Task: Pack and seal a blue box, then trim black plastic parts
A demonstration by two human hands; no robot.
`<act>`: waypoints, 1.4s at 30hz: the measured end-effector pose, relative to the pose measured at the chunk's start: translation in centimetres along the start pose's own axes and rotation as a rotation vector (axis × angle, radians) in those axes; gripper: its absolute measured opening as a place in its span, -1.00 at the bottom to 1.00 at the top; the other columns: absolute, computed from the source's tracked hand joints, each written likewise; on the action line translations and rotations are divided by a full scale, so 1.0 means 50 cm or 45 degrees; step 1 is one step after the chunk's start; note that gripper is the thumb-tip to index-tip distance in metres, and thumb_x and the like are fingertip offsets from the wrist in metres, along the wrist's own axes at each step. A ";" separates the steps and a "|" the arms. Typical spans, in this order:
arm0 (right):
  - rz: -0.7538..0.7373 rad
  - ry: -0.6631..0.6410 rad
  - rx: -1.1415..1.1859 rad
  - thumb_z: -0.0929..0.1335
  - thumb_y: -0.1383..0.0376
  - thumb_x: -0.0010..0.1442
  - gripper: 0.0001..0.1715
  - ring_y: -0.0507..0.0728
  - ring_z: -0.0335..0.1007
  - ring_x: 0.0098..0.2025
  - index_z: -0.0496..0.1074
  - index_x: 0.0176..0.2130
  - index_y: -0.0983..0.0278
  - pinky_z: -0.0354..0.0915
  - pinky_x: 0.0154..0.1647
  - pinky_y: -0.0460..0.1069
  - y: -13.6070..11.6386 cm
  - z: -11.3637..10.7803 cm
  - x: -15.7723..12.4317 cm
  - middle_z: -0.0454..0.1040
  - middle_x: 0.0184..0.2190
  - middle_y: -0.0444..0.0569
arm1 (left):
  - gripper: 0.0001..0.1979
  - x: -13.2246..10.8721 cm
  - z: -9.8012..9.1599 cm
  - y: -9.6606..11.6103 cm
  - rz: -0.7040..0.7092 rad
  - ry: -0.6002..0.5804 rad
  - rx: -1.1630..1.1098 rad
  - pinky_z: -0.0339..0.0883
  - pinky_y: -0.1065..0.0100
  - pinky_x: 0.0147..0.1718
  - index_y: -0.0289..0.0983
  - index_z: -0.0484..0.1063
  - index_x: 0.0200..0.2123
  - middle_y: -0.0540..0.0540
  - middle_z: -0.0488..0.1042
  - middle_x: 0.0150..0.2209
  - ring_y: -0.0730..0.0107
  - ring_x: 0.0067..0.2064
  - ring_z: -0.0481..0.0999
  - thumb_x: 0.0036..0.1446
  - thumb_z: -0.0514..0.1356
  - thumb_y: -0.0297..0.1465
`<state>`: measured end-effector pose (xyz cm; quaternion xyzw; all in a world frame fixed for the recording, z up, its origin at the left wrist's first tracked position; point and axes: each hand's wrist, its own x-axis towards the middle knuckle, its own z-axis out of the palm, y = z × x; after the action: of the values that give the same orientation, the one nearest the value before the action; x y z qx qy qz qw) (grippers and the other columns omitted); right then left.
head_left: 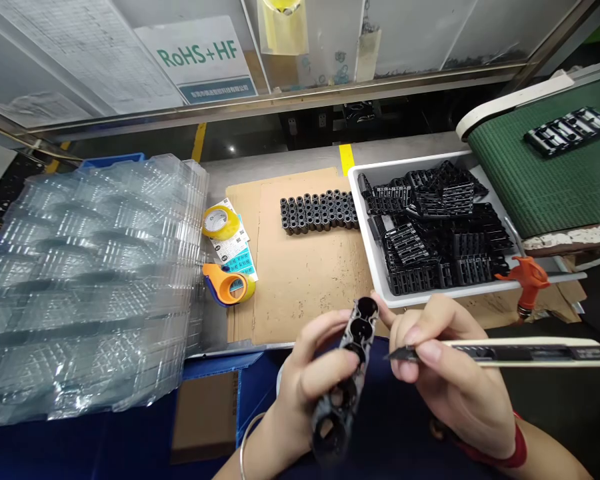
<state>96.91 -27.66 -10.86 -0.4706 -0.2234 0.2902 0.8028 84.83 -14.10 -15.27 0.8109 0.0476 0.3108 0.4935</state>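
My left hand (313, 373) is closed around a black plastic part (361, 328) with a row of several round holes, held tilted above my lap. Between the thumb and fingers of my right hand (450, 373) is a utility knife (525, 352) with a pale body, its dark blade pointing left toward the part. A small gap shows between the blade tip and the part. Beyond my hands, rows of similar black parts (320, 212) stand together on a cardboard sheet (300, 280).
A white tray (375, 267) heaped with black parts stands at the right, an orange-handled tool (525, 277) at its edge. Clear plastic trays (90, 280) are stacked at the left. Tape (221, 222) and an orange tape dispenser (229, 285) lie beside them. A green conveyor (550, 180) carries another part.
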 end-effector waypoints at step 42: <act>0.403 -0.232 -0.064 0.38 0.27 0.29 -0.87 0.04 0.49 -0.41 0.38 -0.33 0.20 0.48 -0.09 0.06 0.037 0.012 0.020 0.53 -0.49 -0.17 | -0.62 0.034 -0.009 -0.010 0.038 0.093 0.088 0.49 0.13 0.05 -0.17 0.26 0.09 -0.33 0.38 0.23 0.11 0.24 0.43 0.25 0.26 -0.33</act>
<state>96.81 -25.91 -12.13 -0.4916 -0.2255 0.4486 0.7115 86.06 -12.82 -14.76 0.8161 0.0644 0.3457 0.4585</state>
